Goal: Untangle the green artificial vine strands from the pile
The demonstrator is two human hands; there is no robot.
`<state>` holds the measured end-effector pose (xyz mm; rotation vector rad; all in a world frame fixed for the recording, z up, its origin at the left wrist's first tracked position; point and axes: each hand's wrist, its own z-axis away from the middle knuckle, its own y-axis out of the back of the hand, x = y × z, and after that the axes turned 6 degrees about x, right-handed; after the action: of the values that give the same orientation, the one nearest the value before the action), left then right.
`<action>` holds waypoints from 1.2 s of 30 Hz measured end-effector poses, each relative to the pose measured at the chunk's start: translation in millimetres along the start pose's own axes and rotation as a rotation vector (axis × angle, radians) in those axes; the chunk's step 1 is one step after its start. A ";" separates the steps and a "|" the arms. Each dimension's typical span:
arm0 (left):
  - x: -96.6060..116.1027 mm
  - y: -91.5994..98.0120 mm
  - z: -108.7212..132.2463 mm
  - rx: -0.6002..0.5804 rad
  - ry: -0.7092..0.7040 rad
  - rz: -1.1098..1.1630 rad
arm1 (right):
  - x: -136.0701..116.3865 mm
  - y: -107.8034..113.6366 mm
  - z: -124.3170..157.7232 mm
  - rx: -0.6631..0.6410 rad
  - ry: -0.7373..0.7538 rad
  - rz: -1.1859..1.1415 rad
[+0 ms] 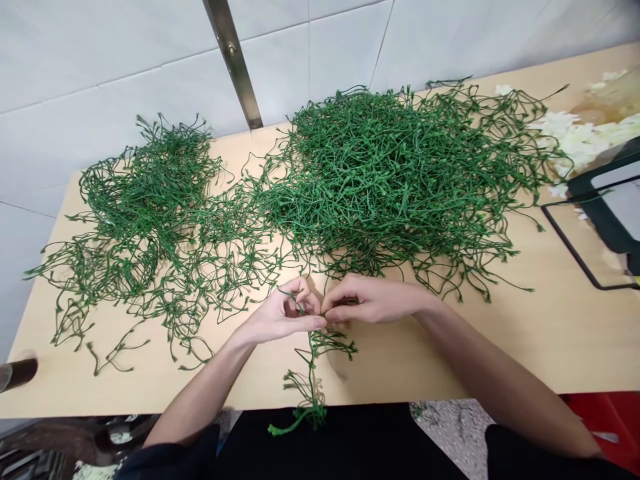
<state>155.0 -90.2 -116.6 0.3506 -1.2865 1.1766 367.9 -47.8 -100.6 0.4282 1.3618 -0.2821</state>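
My left hand [295,312] and my right hand [367,299] meet fingertip to fingertip above the front middle of the table. Between them they pinch a green plastic flower stem [311,363], which hangs down past the table edge with small branching side stems. Its thick lower end lies against the dark clothing. A thin green strand also runs through the curled fingers of my left hand. The exact joint at the fingertips is hidden. Just beyond my hands lies a big heap of green plastic stems [400,173], and a smaller heap [150,187] sits to the left.
White artificial petals [575,137] lie at the far right, beside a black-framed object [607,193]. A tiled wall [345,57] with a metal strip [233,60] borders the table's back. A dark cylinder [19,375] is at the left edge; something red [607,423] is below right.
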 end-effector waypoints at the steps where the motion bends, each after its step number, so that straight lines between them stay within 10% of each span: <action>1: -0.3 1.1 0.1 -0.008 0.011 -0.007 | -0.7 0.1 0.0 -0.004 -0.002 -0.018; 18: -14.7 1.1 0.0 -0.135 0.274 -0.076 | -6.5 -1.9 2.0 0.048 -0.012 -0.015; 25: -18.1 2.9 -0.4 -0.338 0.092 -0.061 | 1.1 -26.4 -8.8 0.088 0.086 -0.348; 36: -16.1 6.7 -0.4 -0.243 0.040 -0.022 | 7.2 -38.6 -19.3 0.099 0.137 -0.666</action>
<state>152.2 -94.7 -133.2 0.1617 -1.3695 0.9904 335.6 -73.1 -115.7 0.0604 1.6015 -0.8825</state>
